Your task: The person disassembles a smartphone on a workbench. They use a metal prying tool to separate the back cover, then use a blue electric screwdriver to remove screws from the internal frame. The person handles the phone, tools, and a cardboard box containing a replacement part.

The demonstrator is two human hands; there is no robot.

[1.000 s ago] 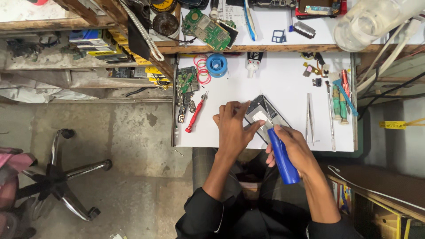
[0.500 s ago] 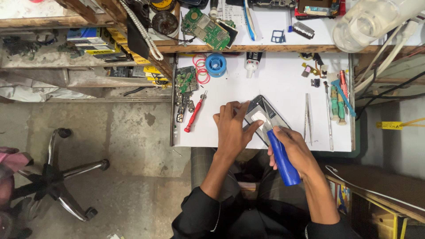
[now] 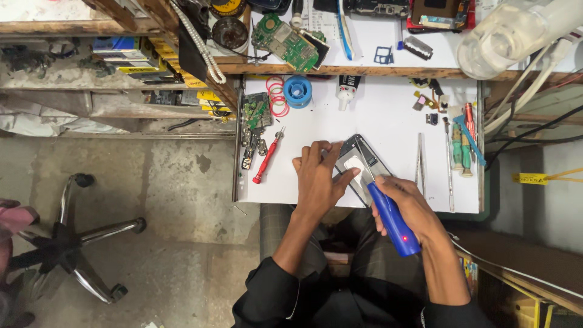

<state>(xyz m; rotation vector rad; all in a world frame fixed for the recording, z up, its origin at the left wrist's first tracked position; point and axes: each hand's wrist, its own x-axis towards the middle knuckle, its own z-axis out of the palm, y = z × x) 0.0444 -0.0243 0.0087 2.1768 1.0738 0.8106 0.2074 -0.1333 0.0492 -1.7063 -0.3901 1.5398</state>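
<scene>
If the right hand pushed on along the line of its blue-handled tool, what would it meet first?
Most likely the grey opened phone frame: the right hand aims its blue-handled tool up-left, the tip seemingly already on it. Contact is hard to confirm.

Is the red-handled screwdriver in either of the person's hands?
No. The red-handled screwdriver lies on the white mat, left of the left hand; the right hand holds a blue-handled tool.

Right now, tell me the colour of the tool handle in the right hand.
Blue, with a small red light near its end; the head view shows the handle in the right hand.
</scene>
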